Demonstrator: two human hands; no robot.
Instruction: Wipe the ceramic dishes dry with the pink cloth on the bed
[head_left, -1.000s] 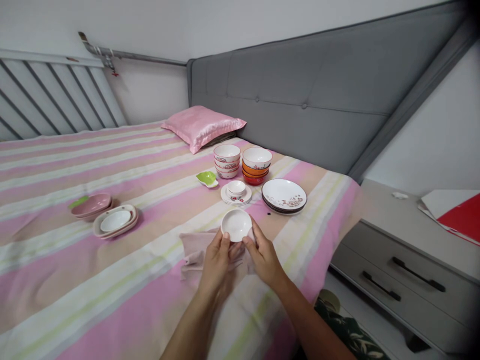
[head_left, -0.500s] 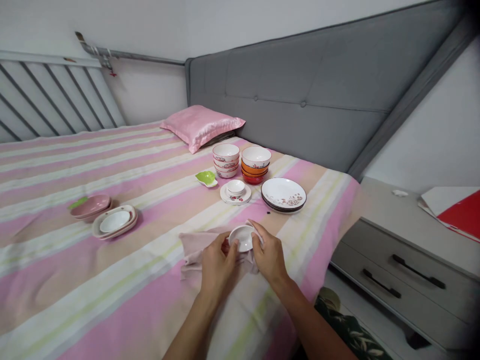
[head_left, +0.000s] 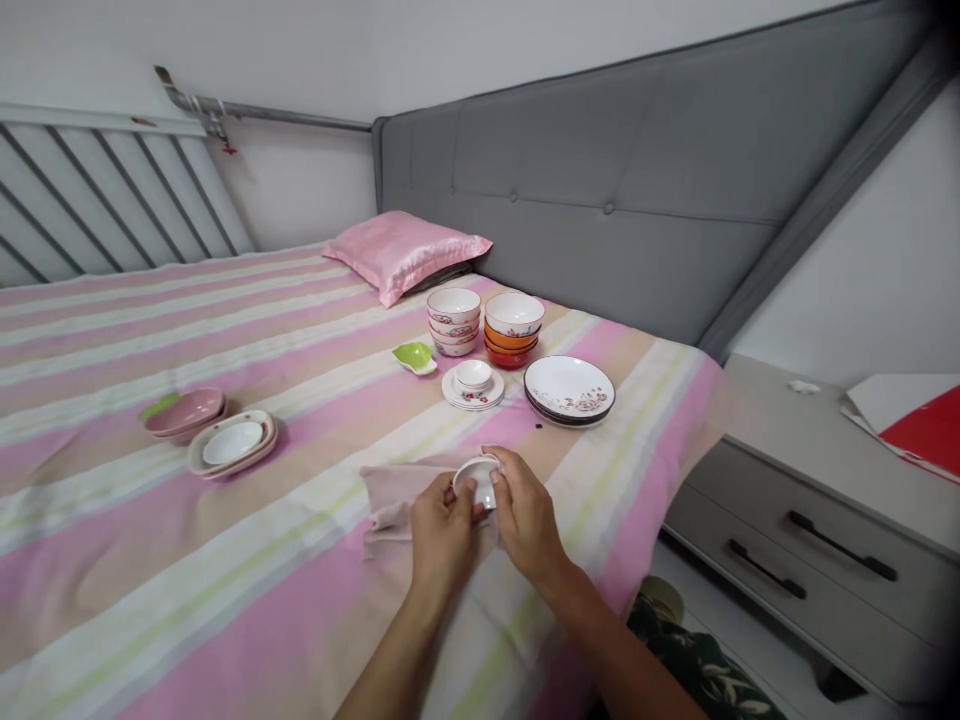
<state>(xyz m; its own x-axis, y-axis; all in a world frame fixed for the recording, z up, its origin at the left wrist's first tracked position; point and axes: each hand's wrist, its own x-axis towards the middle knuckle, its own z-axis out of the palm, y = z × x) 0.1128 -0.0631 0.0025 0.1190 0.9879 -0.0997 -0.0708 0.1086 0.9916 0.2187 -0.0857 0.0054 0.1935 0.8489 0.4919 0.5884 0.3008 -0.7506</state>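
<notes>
White-glazed, the small ceramic dish (head_left: 478, 479), face-up a second ago, now stands tipped on edge, lowered onto the dusty-pink cloth (head_left: 388, 497) on the striped bed (head_left: 225, 560). Fingers of left hand (head_left: 441, 532) and right hand (head_left: 526, 517) grip its rim.

Small dish (head_left: 478, 478) – glossy white ceramic; cloth (head_left: 397, 495) – matt pink fabric; bedsheet (head_left: 225, 540) – soft woven cotton.

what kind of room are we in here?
Most likely a bedroom: a bed under a pink striped sheet, a padded grey headboard with a pink pillow near it, and a grey nightstand with drawers alongside. The left hand and right hand hold a small white dish.
</notes>
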